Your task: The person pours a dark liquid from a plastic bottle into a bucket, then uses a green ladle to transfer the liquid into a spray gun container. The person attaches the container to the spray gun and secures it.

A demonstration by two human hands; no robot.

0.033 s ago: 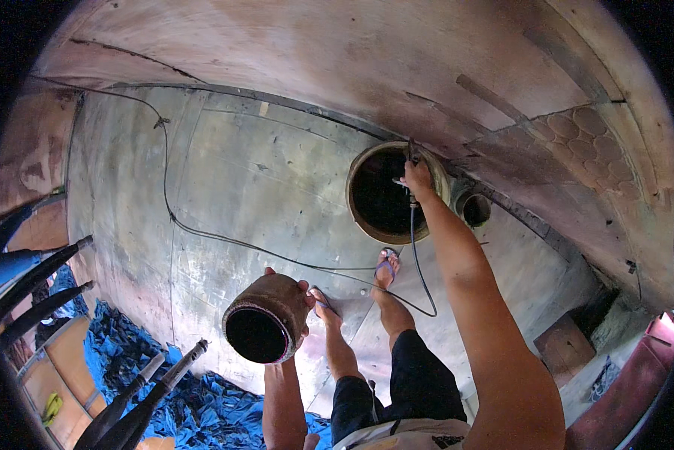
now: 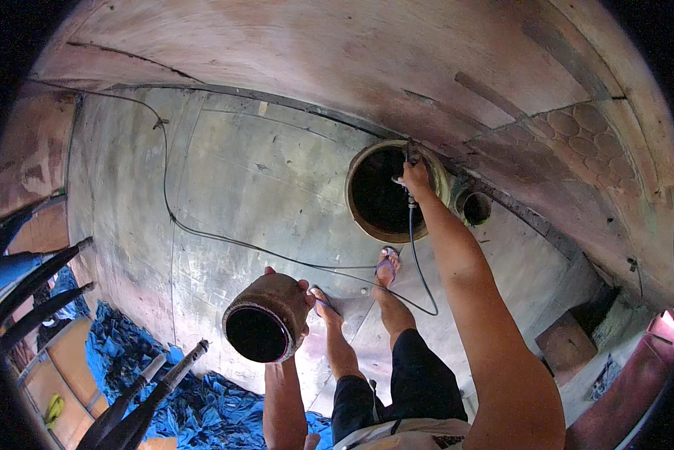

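Brown pot (image 2: pixel 260 291): held up off the floor, left of the feet, tilted, its dark mouth toward the wearer.
Left hand (image 2: pixel 307 298): fingers wrapped round the pot from behind; palm hidden, grip looks closed.
Right hand (image 2: pixel 416 178): arm outstretched, fist round a hose-fed tool (image 2: pixel 411 200); exact finger placing too small to tell.
Big tub (image 2: pixel 437 169): tool over its dark mouth; contents unclear, as is whether the tip is inside.
Small pot (image 2: pixel 476 199): on the floor, just right of the tub.
Hose (image 2: pixel 424 282): loops from tool past the right foot, off left.
Step, judged: tool at the tub, pot held aside.
Next move, judged: calls for firm holds and hose clear of the feet.
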